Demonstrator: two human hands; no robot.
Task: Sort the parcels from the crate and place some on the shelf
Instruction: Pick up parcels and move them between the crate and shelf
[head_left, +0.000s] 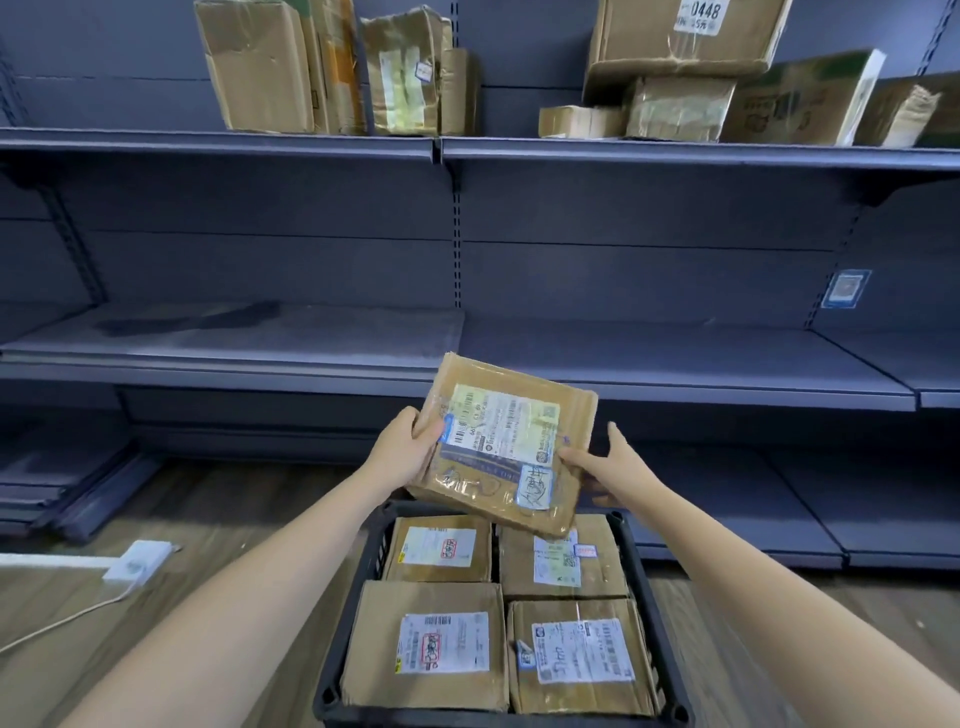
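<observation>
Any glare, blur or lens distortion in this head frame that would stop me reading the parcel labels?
Head view: wide-angle bend bows the shelf edges; clear tape on the held parcel throws mild glare, its label print too soft to read; the upper-shelf boxes are soft, though the large "0448" still reads; the labels in the crate are evenly lit, but their small print is too small to read.

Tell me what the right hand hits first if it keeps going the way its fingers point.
The right hand points up and left, fingertips already on the held parcel. That parcel is first in its line; the left hand grips its other side.
</observation>
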